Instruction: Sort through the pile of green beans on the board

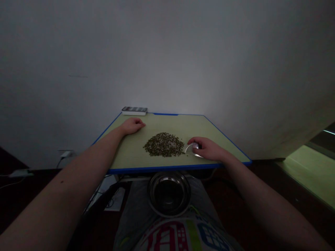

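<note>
1. Right hand: fingers closed round a shiny cup-like object, held low over the tabletop on its right half. Whether that object contains anything cannot be determined; the fingers cover part of it.

2. Left hand: lies at the tabletop's left side, farther from the person than the right hand. Fingers are partly curled and no object shows in them; whether something small is enclosed cannot be told.

3. Pile of small seed-like pieces: located between the two hands, to the right of and nearer than the left hand, and just left of the right hand. A few loose pieces lie between the pile and the cup-like object.

4. Metal bowl: stands nearer the person than both hands, beyond the tabletop's blue near edge, apparently resting on the lap. Its dark interior does not permit a finding on contents.

5. White box with a dark top: just beyond the left hand, at the far left corner; neither hand touches it.

6. Assessment: the step in hand appears to be working the cup-like object at the pile's right edge. The next move would call for a low, level leftward push, the left hand steadying the pile.
</note>
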Action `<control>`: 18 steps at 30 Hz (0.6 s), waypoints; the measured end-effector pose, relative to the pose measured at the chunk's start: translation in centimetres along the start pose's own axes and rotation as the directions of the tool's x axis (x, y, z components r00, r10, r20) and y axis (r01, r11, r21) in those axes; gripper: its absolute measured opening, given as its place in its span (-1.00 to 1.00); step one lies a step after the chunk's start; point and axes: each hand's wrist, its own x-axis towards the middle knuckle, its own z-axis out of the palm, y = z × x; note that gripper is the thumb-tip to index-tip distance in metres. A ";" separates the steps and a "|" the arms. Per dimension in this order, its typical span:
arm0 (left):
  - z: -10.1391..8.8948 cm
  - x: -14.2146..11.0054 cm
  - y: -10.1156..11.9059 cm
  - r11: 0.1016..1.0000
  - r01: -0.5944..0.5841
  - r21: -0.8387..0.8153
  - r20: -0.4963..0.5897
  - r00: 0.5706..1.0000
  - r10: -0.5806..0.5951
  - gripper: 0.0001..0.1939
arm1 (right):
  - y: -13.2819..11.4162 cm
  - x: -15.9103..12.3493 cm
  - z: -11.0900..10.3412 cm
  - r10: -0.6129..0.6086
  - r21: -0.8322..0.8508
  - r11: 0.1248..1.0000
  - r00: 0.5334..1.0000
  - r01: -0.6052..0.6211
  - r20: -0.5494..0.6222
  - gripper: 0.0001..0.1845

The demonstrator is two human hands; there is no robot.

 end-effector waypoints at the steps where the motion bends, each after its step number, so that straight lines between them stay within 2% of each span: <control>1: 0.0 0.0 0.0 1.000 -0.002 -0.001 0.002 1.000 0.002 -0.65 | 0.0 0.0 0.0 -0.001 -0.005 1.000 1.000 0.000 -0.007 -0.66; 14: 0.0 -0.1 0.1 1.000 -0.007 0.005 -0.001 1.000 0.007 -0.68 | -1.1 1.0 0.5 -0.030 -0.020 0.999 1.000 0.030 -0.005 -0.64; 18: -0.1 -0.1 0.2 1.000 -0.003 0.025 -0.004 1.000 0.003 -0.68 | -1.3 1.3 0.5 -0.033 -0.018 0.999 0.999 0.033 0.033 -0.63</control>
